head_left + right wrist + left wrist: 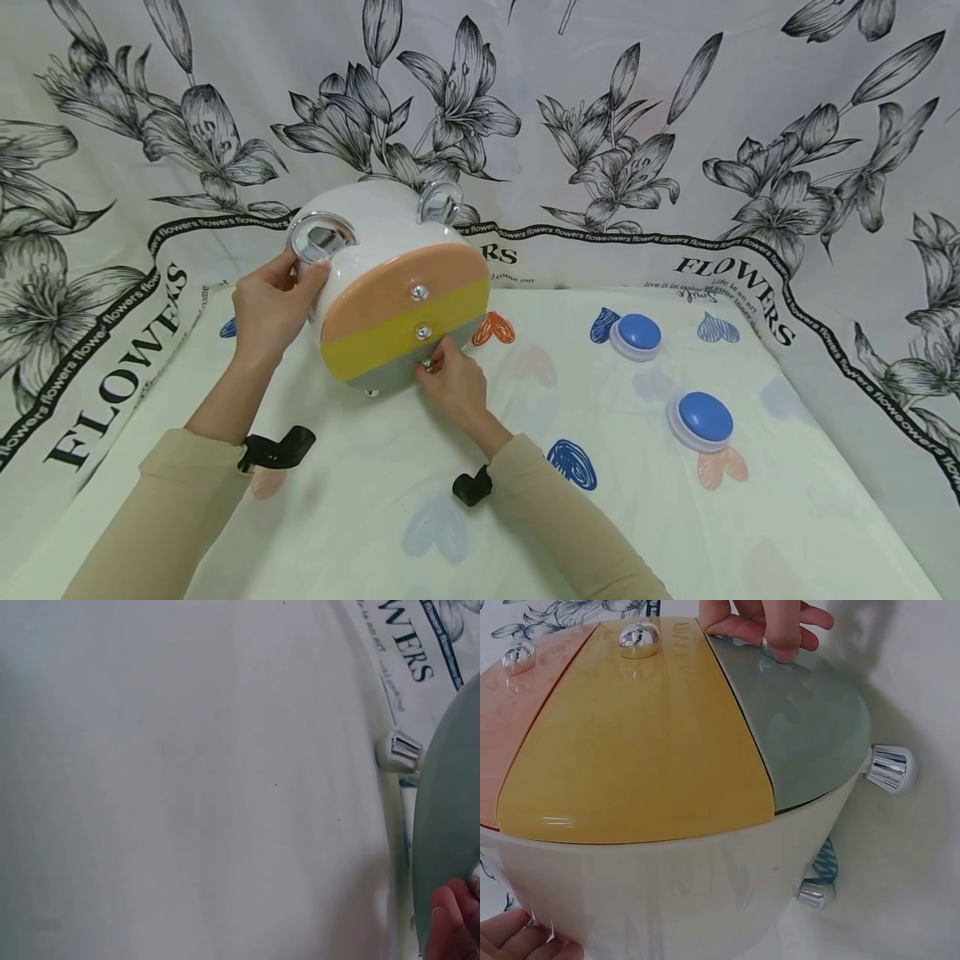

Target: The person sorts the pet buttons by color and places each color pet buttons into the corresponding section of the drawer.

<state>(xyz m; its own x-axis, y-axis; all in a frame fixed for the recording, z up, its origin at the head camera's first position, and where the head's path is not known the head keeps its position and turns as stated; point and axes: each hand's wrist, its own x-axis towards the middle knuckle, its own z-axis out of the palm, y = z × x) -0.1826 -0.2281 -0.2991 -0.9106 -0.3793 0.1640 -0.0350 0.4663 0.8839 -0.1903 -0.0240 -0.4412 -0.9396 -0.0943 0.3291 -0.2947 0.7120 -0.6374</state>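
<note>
- Position: the white box [375, 217] stands at 11 o'clock from the wearer, over the heart-printed cloth [345, 517]; its striped front faces the wearer, tilted.
- Long axis: the oval front runs from 8 o'clock to 2 o'clock, while three silver knobs form a row from 12 to 6.
- Key relation: the lowest knob [426, 363], on the grey-green panel [810, 735], lies at the right hand's fingertips; the left hand is further off, at the box's 9 o'clock side.
- Left hand [272, 308]: partly bent, gripping that side just below a silver ring [321, 237]; the box's middle lies near 3 o'clock from it.
- Right hand [453, 379]: thumb and fingers drawn together, pinching the lowest knob; the box's middle lies at 11 o'clock from it.
- Near 3 o'clock from the right hand, well apart: two blue buttons [705, 417].
- Writing: the backdrop [525, 100] reads "FLOWERS", with "flowers" repeated along a black band and "Smile" upside down at 2 o'clock. I can read no brand on the box.
</note>
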